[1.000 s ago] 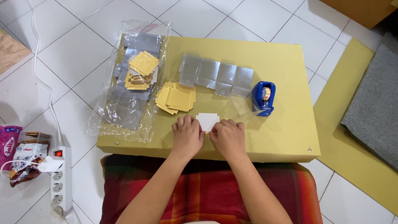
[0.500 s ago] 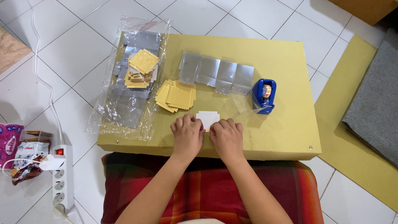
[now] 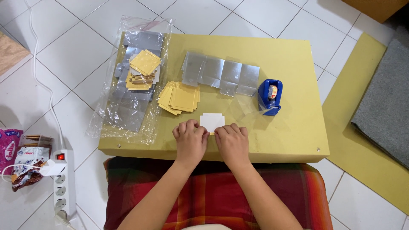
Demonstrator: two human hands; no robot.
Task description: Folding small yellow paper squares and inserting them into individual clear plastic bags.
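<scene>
I see both hands, left [image 3: 190, 140] and right [image 3: 232, 142], curled fingertips-down on a small white card [image 3: 212, 122] at the yellow surface's [image 3: 294, 127] six o'clock edge; it looks light, thin, bendable, best pinched at its edges.

White card [image 3: 211, 122] at the fingertips; yellow squares [image 3: 179, 97], silver sheets [image 3: 220, 75], blue tape dispenser [image 3: 270, 96] beyond; red plaid cloth [image 3: 213, 191] beneath the forearms.

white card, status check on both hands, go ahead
Left hand and right hand both pressing the near edge of the white card. Card flat on yellow table. Nothing in the way.
</scene>
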